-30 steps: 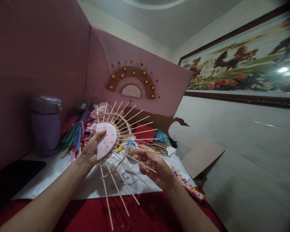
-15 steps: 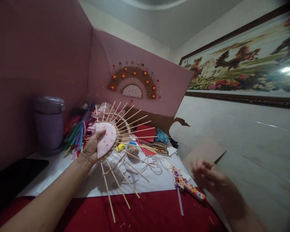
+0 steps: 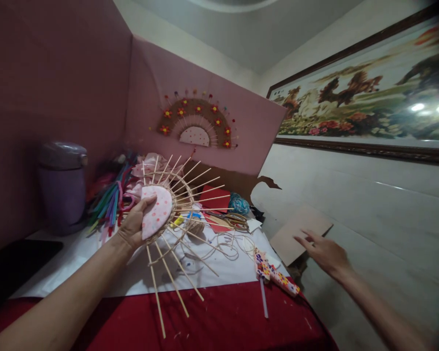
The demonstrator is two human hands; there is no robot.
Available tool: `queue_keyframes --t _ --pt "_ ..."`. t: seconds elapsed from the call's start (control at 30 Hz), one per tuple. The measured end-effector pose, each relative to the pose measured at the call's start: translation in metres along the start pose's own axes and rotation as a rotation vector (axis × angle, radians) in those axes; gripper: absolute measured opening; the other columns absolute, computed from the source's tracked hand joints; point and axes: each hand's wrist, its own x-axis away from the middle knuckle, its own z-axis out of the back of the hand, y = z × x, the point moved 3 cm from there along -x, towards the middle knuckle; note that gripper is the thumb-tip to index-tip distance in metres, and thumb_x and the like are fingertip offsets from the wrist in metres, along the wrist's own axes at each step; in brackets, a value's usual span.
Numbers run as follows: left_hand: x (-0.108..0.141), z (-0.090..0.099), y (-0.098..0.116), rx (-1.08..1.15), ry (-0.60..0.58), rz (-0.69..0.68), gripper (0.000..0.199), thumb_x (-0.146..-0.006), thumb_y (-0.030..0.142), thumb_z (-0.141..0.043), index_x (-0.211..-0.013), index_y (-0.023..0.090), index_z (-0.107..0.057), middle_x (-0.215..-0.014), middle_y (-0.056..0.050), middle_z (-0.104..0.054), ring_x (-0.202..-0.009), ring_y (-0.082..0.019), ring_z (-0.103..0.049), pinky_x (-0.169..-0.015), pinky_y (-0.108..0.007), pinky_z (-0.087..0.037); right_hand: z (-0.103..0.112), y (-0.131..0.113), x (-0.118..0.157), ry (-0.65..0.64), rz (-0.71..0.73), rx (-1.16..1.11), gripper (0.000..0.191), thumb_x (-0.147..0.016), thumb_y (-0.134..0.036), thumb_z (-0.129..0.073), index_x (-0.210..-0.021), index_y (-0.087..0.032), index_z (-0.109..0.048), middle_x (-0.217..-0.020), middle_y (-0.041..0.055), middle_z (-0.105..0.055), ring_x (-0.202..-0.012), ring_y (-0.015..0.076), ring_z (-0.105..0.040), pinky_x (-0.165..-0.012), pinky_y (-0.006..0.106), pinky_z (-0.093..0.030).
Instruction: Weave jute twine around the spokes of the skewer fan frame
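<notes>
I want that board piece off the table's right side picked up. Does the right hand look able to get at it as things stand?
Probably yes. The right hand is open, fingers spread, right beside the cardboard piece, and nothing lies between them. The left hand holds the stick fan frame.

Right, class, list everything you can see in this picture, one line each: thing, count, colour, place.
stick fan frame: one, tan sticks around a pink dotted half-disc, held up over the table
finished fan: one, brown with red flowers, on the pink board
jar: one, purple, far left on the table
pipe cleaners: a bunch, mixed colours, beside the jar
twine: one loose length, tan, on the white sheet
scissors: one pair, behind the twine
floral stick: one, multicoloured, at the table's right edge
cardboard piece: one, brown, right of the table
painting: one, framed, on the right wall
left hand: grips the fan frame's half-disc
right hand: open, over the cardboard piece's near end
</notes>
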Motion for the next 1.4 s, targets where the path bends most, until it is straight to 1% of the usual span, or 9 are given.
queue_keyframes --t 0.17,0.23,0.47,0.57,0.73,0.9,1.0,1.1,1.4 --pt "0.007 -0.008 -0.009 -0.037 -0.054 0.049 0.022 -0.08 0.013 -0.048 -0.096 0.005 -0.06 -0.071 -0.014 -0.072 -0.06 -0.023 -0.068 -0.058 -0.036 -0.057 -0.055 -0.146 0.02 -0.259 0.434 -0.558 0.02 -0.08 -0.022 -0.049 -0.089 -0.02 -0.067 -0.098 0.0088 -0.065 -0.094 0.0217 -0.058 -0.085 0.037 -0.043" --pt "0.01 -0.01 -0.012 -0.045 -0.066 0.071 0.022 -0.079 0.012 -0.049 -0.097 0.005 -0.06 -0.071 -0.014 -0.072 -0.059 -0.023 -0.068 -0.058 -0.036 -0.057 -0.072 -0.194 0.031 -0.31 0.454 -0.771 0.029 -0.076 -0.018 -0.053 -0.104 -0.021 -0.063 -0.115 0.0084 -0.058 -0.109 0.0222 -0.05 -0.095 0.04 -0.037" --pt "0.018 -0.017 -0.014 -0.067 -0.069 0.111 0.023 -0.078 0.013 -0.05 -0.097 0.006 -0.06 -0.067 -0.013 -0.071 -0.057 -0.023 -0.067 -0.058 -0.036 -0.057 -0.099 -0.274 0.027 -0.508 0.282 -1.624 0.053 -0.068 -0.03 -0.064 -0.118 -0.026 -0.048 -0.116 0.0047 -0.056 -0.101 0.0224 -0.055 -0.083 0.038 -0.047" --pt "0.02 -0.018 -0.015 -0.067 -0.069 0.123 0.022 -0.077 0.013 -0.052 -0.095 0.007 -0.061 -0.068 -0.012 -0.072 -0.057 -0.022 -0.067 -0.058 -0.035 -0.057 -0.093 -0.283 0.028 -0.577 0.293 -1.756 0.051 -0.065 -0.03 -0.066 -0.114 -0.026 -0.05 -0.106 0.0038 -0.06 -0.088 0.0205 -0.059 -0.075 0.034 -0.049" --pt "0.019 -0.017 -0.018 -0.076 -0.078 0.119 0.02 -0.075 0.014 -0.054 -0.092 0.007 -0.063 -0.069 -0.012 -0.071 -0.056 -0.022 -0.067 -0.056 -0.034 -0.057 -0.084 -0.273 0.04 -0.585 0.16 -1.665 0.036 -0.067 -0.022 -0.065 -0.102 -0.026 -0.057 -0.094 0.0018 -0.064 -0.075 0.0172 -0.059 -0.057 0.026 -0.045" --pt "0.018 -0.015 -0.022 -0.082 -0.057 0.113 0.02 -0.075 0.014 -0.055 -0.092 0.008 -0.062 -0.069 -0.011 -0.071 -0.055 -0.021 -0.066 -0.055 -0.033 -0.056 -0.097 -0.258 0.047 -0.485 0.041 -1.595 0.018 -0.072 -0.026 -0.062 -0.089 -0.022 -0.067 -0.089 0.003 -0.065 -0.083 0.0188 -0.057 -0.068 0.029 -0.044" --pt "0.017 -0.013 -0.025 -0.104 -0.046 0.126 0.02 -0.074 0.014 -0.055 -0.091 0.007 -0.062 -0.069 -0.012 -0.071 -0.056 -0.021 -0.066 -0.056 -0.034 -0.057 -0.107 -0.253 0.048 -0.425 0.033 -1.52 0.014 -0.073 -0.029 -0.062 -0.08 -0.02 -0.07 -0.07 0.0003 -0.062 -0.068 0.0155 -0.054 -0.064 0.028 -0.042" --pt "0.016 -0.013 -0.027 -0.118 -0.047 0.132 0.019 -0.074 0.014 -0.055 -0.091 0.007 -0.063 -0.069 -0.013 -0.071 -0.056 -0.022 -0.066 -0.058 -0.035 -0.057 -0.113 -0.25 0.049 -0.424 0.006 -1.494 0.016 -0.072 -0.034 -0.063 -0.075 -0.02 -0.069 -0.055 -0.0027 -0.054 -0.051 0.0117 -0.045 -0.054 0.027 -0.037" --pt "0.021 -0.02 -0.018 -0.056 -0.066 0.1 0.016 -0.078 0.014 -0.051 -0.085 0.007 -0.064 -0.069 -0.012 -0.072 -0.057 -0.02 -0.067 -0.055 -0.031 -0.057 -0.111 -0.245 0.051 -0.579 0.008 -1.462 0.021 -0.071 -0.031 -0.064 -0.058 -0.017 -0.055 -0.052 -0.005 -0.047 -0.046 0.0076 -0.039 -0.045 0.02 -0.032"
